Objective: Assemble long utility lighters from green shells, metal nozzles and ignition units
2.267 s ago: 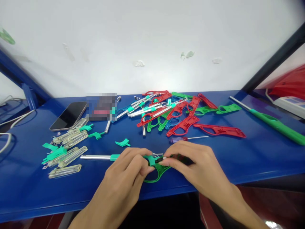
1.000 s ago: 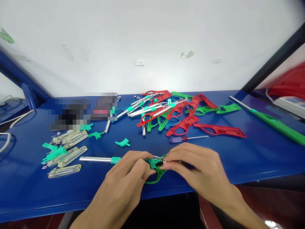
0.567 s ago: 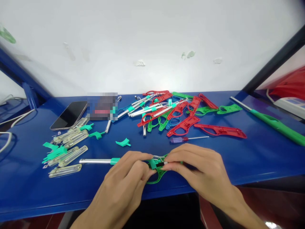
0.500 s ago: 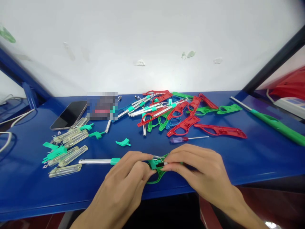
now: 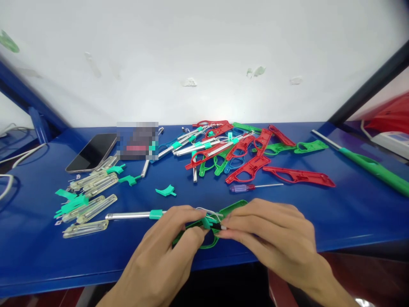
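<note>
My left hand (image 5: 166, 251) is closed, thumb and fingers pinching a teal trigger (image 5: 207, 222) above a green lighter handle half (image 5: 234, 207). My right hand (image 5: 277, 234) is closed from the other side, its fingertips on a small black igniter piece (image 5: 217, 227) with a pale end. Thin white wires (image 5: 209, 211) arch between the two hands. Left of my left hand, a silver lighter tube (image 5: 128, 216) with a teal collar (image 5: 156, 214) lies lengthwise. Fingers hide much of the handle half and where the parts meet.
Clear fuel tanks (image 5: 86, 229) and loose teal triggers (image 5: 166, 190) lie left. Behind are red handle halves (image 5: 300, 175), more tubes (image 5: 191, 147) and a purple screwdriver (image 5: 243, 188). A phone (image 5: 92, 151) sits at left, a green lighter (image 5: 373, 166) at right.
My right hand has shifted slightly right and down, uncovering more of the green handle half. The white wires now arch higher between my hands. Both hands keep their pinch.
</note>
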A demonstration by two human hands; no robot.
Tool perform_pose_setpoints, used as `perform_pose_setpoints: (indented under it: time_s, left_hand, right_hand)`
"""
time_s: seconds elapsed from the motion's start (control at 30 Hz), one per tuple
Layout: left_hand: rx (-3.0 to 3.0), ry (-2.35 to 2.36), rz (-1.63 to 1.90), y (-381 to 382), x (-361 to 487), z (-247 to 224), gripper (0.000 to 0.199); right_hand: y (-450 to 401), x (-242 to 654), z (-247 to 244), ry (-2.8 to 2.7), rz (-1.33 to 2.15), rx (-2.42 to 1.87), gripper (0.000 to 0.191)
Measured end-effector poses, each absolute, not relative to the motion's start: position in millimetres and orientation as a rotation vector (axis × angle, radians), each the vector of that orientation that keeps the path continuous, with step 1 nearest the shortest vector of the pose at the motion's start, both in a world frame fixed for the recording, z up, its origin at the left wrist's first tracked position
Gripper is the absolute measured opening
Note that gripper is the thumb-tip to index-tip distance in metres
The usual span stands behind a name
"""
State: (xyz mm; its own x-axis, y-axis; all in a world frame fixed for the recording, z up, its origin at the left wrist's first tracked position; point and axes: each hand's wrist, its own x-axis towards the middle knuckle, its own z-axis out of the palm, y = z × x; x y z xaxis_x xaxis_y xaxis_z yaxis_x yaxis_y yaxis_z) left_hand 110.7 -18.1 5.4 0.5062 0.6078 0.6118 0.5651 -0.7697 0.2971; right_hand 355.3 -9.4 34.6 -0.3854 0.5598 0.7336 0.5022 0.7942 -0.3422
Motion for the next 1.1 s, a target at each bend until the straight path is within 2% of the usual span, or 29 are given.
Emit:
perform_pose_setpoints:
  time_s: [0.27, 0.53, 0.87, 1.1]
  left_hand:
    - [2.696, 1.083, 1.124, -18.3, 107.7, 6.3, 0.043]
    - [2.674, 1.095, 1.151, -18.1, 113.1, 8.7, 0.037]
    - [2.671, 1.116, 1.149, -18.1, 111.1, 8.1, 0.034]
    - [2.676, 1.083, 1.15, -18.1, 109.3, 10.9, 0.034]
  right_hand:
    - [-10.9, 353.8, 40.1, -2.02, 0.059, -0.832, 0.011]
    - [-8.3, 355.3, 34.7, -2.043, 0.08, -0.801, 0.003]
    - [-11.3, 352.4, 41.3, -2.024, 0.051, -0.845, 0.012]
    - [-10.0, 353.8, 38.5, -2.02, 0.09, -0.821, 0.006]
